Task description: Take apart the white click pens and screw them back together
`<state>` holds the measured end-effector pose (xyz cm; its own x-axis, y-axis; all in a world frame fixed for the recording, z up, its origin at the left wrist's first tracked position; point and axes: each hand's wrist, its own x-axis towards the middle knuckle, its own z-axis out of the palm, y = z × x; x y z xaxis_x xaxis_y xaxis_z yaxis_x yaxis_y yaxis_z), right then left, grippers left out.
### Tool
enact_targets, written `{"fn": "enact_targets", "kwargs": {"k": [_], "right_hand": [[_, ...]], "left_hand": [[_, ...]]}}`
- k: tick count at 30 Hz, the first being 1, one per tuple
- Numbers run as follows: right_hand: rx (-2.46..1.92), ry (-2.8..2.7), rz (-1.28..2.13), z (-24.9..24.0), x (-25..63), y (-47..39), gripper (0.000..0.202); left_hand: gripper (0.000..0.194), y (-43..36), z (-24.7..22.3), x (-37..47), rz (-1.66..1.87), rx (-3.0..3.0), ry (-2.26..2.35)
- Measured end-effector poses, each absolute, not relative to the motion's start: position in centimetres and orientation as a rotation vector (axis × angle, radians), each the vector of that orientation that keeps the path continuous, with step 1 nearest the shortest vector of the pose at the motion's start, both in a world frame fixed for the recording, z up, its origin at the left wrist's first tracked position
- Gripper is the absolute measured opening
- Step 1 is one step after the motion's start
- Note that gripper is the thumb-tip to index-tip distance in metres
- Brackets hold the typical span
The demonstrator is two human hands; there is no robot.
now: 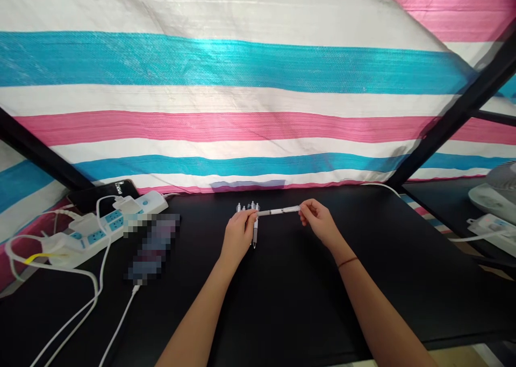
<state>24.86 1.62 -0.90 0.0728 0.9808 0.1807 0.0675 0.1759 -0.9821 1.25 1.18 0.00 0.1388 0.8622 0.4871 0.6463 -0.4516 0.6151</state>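
Note:
A white pen (278,211) with dark marks is held nearly level above the black table (298,302). My left hand (239,230) pinches one end of it, and my right hand (316,219) grips the other end between thumb and fingers. Behind and beneath my left hand lie several white and grey pens (255,235) side by side, partly hidden by that hand. A thin dark band circles my right wrist.
On the left, a white power strip (151,200) carries plugs and looping white cables (97,286). Near it lie a blurred-out phone (151,251) on a cable and a black device (102,195). Striped sheeting (258,128) hangs behind, with black frame bars (451,114) at both sides.

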Motion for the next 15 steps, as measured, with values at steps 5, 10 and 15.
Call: {"fn": "enact_targets", "kwargs": {"k": [5, 10, 15], "right_hand": [[-1.211, -1.226, 0.963, -0.89, 24.95, 1.61, 0.032], [-1.182, -1.299, 0.940, -0.72, 25.13, 1.54, 0.030], [-1.191, -1.228, 0.920, -0.40, 25.19, 1.46, 0.031]], "left_hand": [[0.023, 1.13, -0.09, 1.33, 1.229, 2.157, 1.462], [0.023, 1.00, 0.07, 1.45, 1.246, 2.150, 1.462], [0.024, 0.99, 0.20, 1.44, 1.234, 2.099, 1.475]]}}
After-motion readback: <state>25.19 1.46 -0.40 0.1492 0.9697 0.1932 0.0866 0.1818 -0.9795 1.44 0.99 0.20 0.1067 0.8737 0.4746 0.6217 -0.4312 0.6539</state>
